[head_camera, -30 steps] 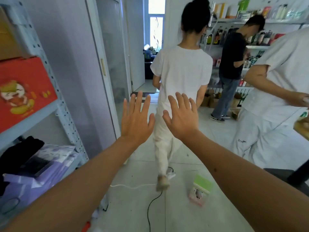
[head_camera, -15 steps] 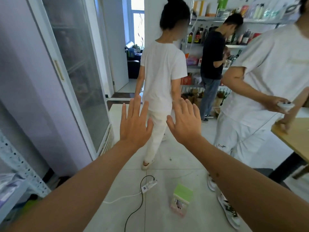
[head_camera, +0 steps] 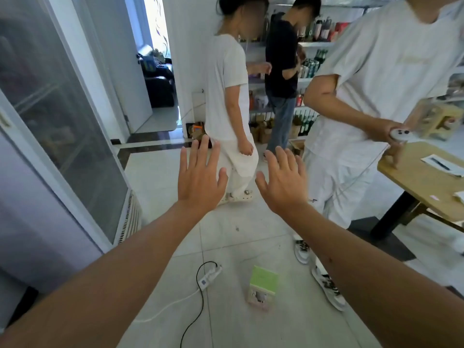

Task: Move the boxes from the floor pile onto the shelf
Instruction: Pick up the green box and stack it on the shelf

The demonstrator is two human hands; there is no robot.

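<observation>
I see my left hand (head_camera: 199, 178) and right hand (head_camera: 282, 183) stretched forward with straight fingers, holding nothing. The green box (head_camera: 262, 287) stands on the floor below them, beside the power strip (head_camera: 209, 276).

**A small shop floor**

We see white wall shelves (head_camera: 311, 43) stocked with rows of bottles and cans (head_camera: 310, 67), a tall glass-door display cooler (head_camera: 62, 116), pale floor tiles (head_camera: 238, 234), and a wooden table (head_camera: 424, 179).
</observation>
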